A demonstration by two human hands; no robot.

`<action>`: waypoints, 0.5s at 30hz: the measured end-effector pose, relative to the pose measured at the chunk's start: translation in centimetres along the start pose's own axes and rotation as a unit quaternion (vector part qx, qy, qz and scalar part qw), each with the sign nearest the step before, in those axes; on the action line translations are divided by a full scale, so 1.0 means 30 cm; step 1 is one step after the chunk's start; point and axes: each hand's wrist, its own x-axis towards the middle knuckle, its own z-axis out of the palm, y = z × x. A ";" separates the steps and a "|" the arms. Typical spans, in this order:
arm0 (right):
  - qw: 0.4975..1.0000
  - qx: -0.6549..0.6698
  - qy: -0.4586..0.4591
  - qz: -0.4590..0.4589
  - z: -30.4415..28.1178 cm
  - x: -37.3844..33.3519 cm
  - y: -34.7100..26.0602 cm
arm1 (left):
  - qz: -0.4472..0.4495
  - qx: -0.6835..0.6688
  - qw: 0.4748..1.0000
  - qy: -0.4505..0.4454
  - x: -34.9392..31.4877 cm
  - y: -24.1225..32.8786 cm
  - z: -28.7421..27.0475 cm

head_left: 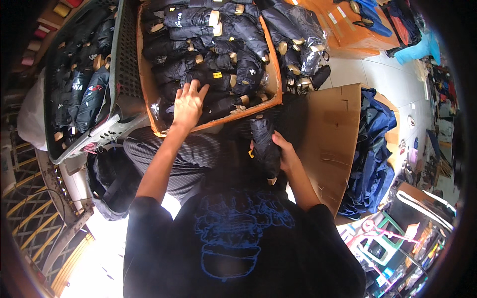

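My right hand is closed around a black folded umbrella, held upright in front of my chest. A yellow tag hangs at its left side. My left hand reaches into an orange-edged cardboard box, its fingers apart and resting on the umbrellas inside. Under those fingertips lies a black folded umbrella with a small yellow label. Many similar black umbrellas with pale ends are stacked in rows across the box. What the left fingertips press on is partly hidden.
A dark plastic crate of umbrellas stands at the left. Plastic-wrapped umbrellas lie beyond the box. At the right, a tall open carton holds dark blue fabric. A green stool is at lower right, a black bag at left.
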 end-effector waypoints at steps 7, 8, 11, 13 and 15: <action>0.996 0.056 -0.073 -0.014 0.017 0.038 0.009 | 0.058 -0.126 0.971 0.197 -0.012 0.032 -0.123; 0.994 0.066 -0.091 -0.014 0.015 0.038 0.010 | 0.063 -0.146 0.962 0.223 -0.015 0.047 -0.141; 0.991 0.106 -0.082 -0.011 -0.009 0.040 0.022 | 0.107 -0.214 0.950 0.203 -0.045 0.107 -0.176; 0.995 0.073 -0.056 -0.022 0.023 0.035 -0.006 | 0.107 -0.280 0.942 0.147 -0.104 0.154 -0.163; 0.998 0.066 -0.021 -0.010 0.010 0.023 0.005 | 0.116 -0.302 0.942 0.086 -0.172 0.188 -0.146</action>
